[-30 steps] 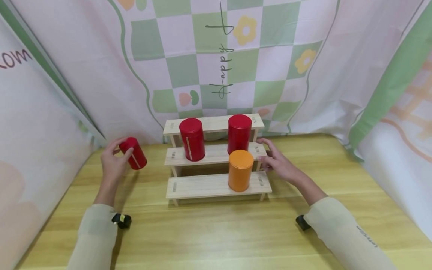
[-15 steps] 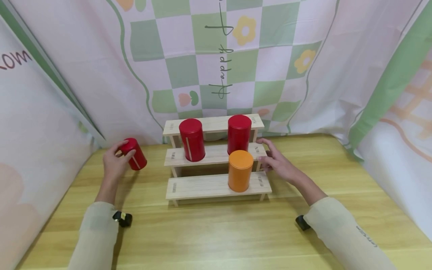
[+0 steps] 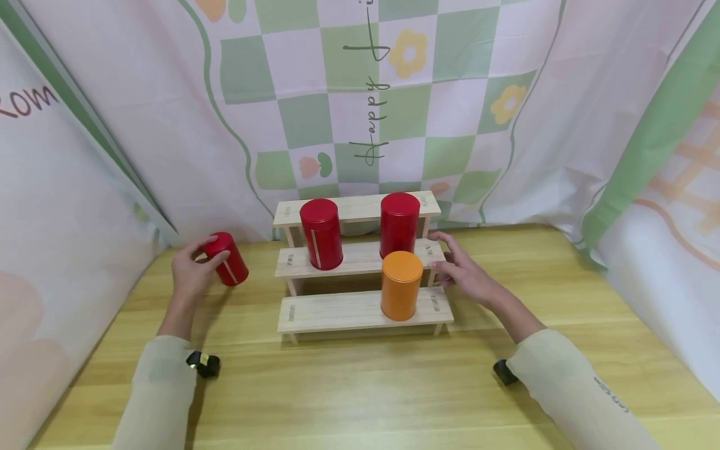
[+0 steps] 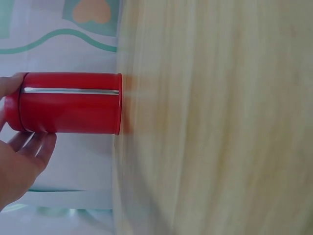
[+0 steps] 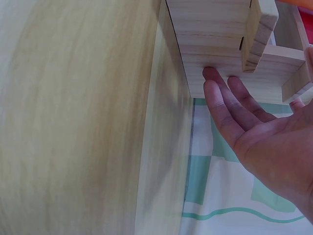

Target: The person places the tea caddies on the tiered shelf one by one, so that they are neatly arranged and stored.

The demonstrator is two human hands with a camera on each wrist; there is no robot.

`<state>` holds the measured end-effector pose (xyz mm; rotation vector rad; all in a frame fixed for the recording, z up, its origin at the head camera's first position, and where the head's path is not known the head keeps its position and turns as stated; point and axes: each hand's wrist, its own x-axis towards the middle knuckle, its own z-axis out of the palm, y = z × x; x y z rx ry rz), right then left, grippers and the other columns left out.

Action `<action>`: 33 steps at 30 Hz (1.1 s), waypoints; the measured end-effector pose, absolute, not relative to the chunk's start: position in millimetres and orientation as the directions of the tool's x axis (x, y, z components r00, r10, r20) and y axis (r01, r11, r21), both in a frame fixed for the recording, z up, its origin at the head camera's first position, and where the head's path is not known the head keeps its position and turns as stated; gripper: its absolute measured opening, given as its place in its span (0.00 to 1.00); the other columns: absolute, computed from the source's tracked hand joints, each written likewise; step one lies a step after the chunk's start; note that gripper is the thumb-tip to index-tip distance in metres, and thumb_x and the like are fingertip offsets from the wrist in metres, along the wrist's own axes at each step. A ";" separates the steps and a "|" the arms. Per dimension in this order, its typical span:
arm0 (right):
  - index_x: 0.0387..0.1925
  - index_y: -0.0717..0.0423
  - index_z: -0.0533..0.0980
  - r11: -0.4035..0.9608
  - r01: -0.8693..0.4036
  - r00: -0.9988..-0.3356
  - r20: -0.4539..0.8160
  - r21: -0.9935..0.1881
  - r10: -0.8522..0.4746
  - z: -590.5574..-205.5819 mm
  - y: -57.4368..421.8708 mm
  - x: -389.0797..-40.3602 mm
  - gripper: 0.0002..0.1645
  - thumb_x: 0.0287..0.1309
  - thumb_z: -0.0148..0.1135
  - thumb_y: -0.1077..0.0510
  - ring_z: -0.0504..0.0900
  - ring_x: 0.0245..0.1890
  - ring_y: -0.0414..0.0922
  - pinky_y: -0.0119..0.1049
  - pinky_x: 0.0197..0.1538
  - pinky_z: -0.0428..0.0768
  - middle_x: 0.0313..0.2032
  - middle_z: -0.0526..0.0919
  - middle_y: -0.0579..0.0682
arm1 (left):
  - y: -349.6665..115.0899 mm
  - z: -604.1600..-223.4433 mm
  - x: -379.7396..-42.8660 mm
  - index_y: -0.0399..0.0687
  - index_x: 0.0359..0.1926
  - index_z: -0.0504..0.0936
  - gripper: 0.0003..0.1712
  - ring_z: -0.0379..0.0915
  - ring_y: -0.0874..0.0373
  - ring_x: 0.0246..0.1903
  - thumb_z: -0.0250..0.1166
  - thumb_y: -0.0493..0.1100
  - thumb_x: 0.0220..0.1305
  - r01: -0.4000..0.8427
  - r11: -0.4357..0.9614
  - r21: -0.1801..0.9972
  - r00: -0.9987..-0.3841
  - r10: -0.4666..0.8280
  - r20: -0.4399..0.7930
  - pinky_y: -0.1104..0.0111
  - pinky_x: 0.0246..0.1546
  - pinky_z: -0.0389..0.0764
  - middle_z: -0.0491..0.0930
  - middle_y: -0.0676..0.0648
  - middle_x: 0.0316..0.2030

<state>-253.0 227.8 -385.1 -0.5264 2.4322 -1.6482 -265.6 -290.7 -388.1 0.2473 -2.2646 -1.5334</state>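
Note:
My left hand (image 3: 194, 269) grips a red lidded tin (image 3: 229, 262) by its top, thumb on one side and fingers on the other. In the left wrist view the red tin (image 4: 71, 104) has a pale vertical strip, and its base is right at the tabletop. At the right end of a three-step wooden display rack (image 3: 337, 310), my right hand (image 3: 464, 272) holds the middle step's end between thumb and index finger. The right wrist view shows its other fingers (image 5: 230, 105) extended against the rack's side panel (image 5: 215, 54).
Two more red tins (image 3: 322, 240) (image 3: 398, 228) stand on the middle step. An orange tin (image 3: 401, 287) stands at the right of the lowest step. Behind the wooden table (image 3: 360, 387) hangs a green-and-white checked cloth (image 3: 354, 112), with cloth walls on both sides.
The left hand and its red tin have shifted slightly right and toward me. The right hand, the rack and the tins on it have stayed in place.

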 end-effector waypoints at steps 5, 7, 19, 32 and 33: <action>0.77 0.52 0.49 0.330 -0.200 -0.926 0.068 -0.923 -0.372 -384.4 227.9 -252.0 0.36 0.76 0.51 0.58 0.73 0.28 0.52 0.39 0.34 0.81 0.37 0.70 0.63 | -289.0 -386.7 -264.1 0.33 0.63 0.81 0.25 0.73 0.61 0.55 0.72 0.37 0.66 0.098 0.417 0.904 -0.900 -0.351 0.259 0.76 0.54 0.79 0.77 0.40 0.63; 0.77 0.52 0.49 0.330 -0.202 -0.926 0.070 -0.922 -0.371 -384.6 227.9 -251.7 0.36 0.76 0.51 0.58 0.73 0.28 0.52 0.39 0.34 0.81 0.36 0.70 0.63 | -287.7 -385.6 -263.4 0.32 0.62 0.81 0.25 0.74 0.63 0.54 0.72 0.36 0.66 0.115 0.417 0.902 -0.897 -0.346 0.274 0.78 0.52 0.78 0.77 0.39 0.62; 0.77 0.53 0.49 0.326 -0.213 -0.923 0.080 -0.921 -0.377 -386.1 227.6 -253.5 0.36 0.76 0.51 0.59 0.73 0.27 0.51 0.38 0.32 0.79 0.34 0.70 0.61 | -283.1 -375.3 -258.6 0.38 0.66 0.79 0.28 0.75 0.51 0.58 0.72 0.42 0.68 0.088 0.446 0.891 -0.917 -0.312 0.247 0.77 0.50 0.79 0.76 0.40 0.66; 0.77 0.51 0.49 0.326 -0.214 -0.922 0.080 -0.921 -0.379 -387.3 227.8 -254.2 0.36 0.76 0.51 0.58 0.72 0.28 0.51 0.38 0.33 0.78 0.36 0.69 0.64 | -273.4 -370.6 -256.9 0.36 0.59 0.85 0.23 0.76 0.73 0.36 0.75 0.37 0.62 0.246 0.447 0.860 -0.893 -0.240 0.380 0.84 0.37 0.76 0.81 0.38 0.60; 0.77 0.51 0.49 0.326 -0.214 -0.922 0.080 -0.921 -0.378 -387.4 227.7 -254.1 0.36 0.76 0.51 0.58 0.72 0.28 0.51 0.38 0.33 0.78 0.36 0.69 0.64 | -272.5 -370.2 -256.7 0.36 0.58 0.85 0.23 0.77 0.72 0.36 0.75 0.37 0.62 0.250 0.446 0.859 -0.892 -0.239 0.384 0.84 0.38 0.76 0.81 0.37 0.60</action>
